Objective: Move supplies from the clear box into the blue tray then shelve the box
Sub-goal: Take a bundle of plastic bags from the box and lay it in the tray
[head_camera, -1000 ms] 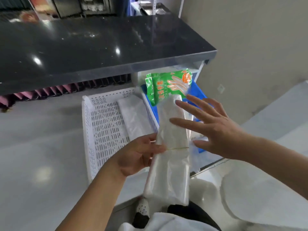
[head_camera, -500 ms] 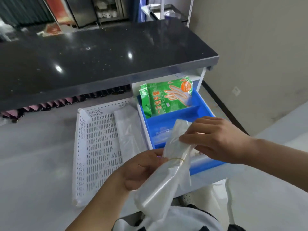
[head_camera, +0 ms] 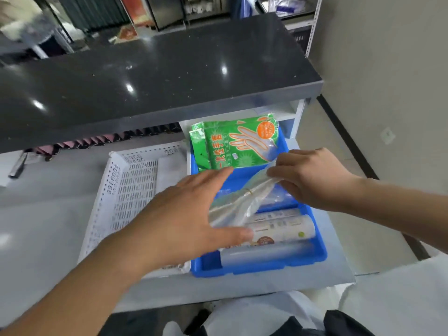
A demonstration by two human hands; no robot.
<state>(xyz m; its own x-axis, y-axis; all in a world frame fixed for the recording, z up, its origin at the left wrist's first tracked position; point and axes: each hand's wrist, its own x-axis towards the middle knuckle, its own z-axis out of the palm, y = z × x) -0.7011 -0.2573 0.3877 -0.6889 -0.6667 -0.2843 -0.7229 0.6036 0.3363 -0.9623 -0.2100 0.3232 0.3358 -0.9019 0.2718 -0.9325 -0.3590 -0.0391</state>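
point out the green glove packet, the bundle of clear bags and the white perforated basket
green glove packet [head_camera: 238, 143], head view, on the printed front face
bundle of clear bags [head_camera: 238, 206], head view, just below its rubber band
white perforated basket [head_camera: 132, 184], head view, on its slotted floor

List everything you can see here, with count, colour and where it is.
blue tray: one, blue, on the grey shelf
green glove packs: two, green, far end of tray
clear bag bundle: one, clear, over tray middle
printed roll: one, white, near end of tray
translucent roll: one, frosted, nearest tray wall
white basket: one, white, left of tray
counter: one, black, above
left hand: flat on bundle
right hand: pinches bundle's end
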